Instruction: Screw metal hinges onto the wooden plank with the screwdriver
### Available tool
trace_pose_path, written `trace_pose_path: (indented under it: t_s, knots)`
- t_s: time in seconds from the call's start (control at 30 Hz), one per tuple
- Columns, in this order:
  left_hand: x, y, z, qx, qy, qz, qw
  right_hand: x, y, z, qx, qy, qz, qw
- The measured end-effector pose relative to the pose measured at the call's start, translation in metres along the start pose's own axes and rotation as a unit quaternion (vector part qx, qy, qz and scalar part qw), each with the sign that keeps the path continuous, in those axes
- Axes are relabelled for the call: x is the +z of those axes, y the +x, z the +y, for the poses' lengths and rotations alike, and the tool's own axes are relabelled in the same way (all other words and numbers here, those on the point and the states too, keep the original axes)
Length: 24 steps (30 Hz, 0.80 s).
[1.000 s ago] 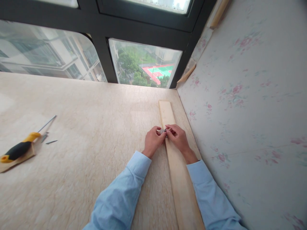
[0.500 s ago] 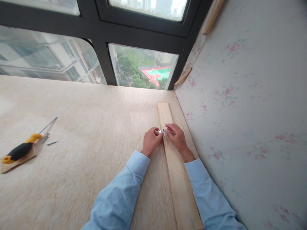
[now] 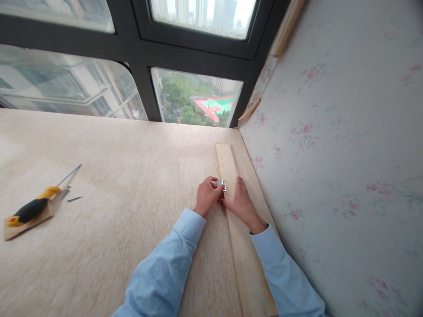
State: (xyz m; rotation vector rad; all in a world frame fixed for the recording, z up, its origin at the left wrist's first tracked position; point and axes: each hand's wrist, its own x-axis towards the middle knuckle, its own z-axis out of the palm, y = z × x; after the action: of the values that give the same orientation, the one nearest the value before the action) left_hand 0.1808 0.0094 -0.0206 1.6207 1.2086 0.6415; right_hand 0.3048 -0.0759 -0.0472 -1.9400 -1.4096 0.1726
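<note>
A small silvery hinge [image 3: 222,185] with holes in it sits at the left edge of a long pale wooden board [image 3: 240,246]. My left hand [image 3: 207,196] pinches the hinge, its thumb on the front and its fingers behind. Across the board lies my right hand [image 3: 243,201], thumb at the left edge beside the hinge and fingers at the right edge, so it grips the board. The board rests on the marble-patterned surface, close to the wall.
At the left a yellow-and-black screwdriver [image 3: 33,209] lies on a small wooden piece [image 3: 46,215]. Several small metal screws or nails [image 3: 74,199] are near its shaft. A flower-papered wall [image 3: 330,145] borders the right side, and a dark window frame [image 3: 198,55] stands behind.
My right hand has come down from beside the hinge and now spans the board, thumb at its left edge. The left hand keeps holding the hinge. The view has shifted slightly.
</note>
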Motion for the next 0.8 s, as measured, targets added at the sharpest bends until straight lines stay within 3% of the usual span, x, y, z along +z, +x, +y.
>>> trace_pose_path:
  t_s: [0.33, 0.8]
  knots:
    - [0.003, 0.002, -0.001, -0.004, 0.002, 0.004, 1.0, -0.01, 0.003, -0.032, 0.058, -0.014, 0.017, 0.998]
    - [-0.006, -0.005, 0.012, -0.001, -0.021, -0.005, 1.0, -0.014, 0.0, -0.05, 0.052, 0.02, 0.035, 0.998]
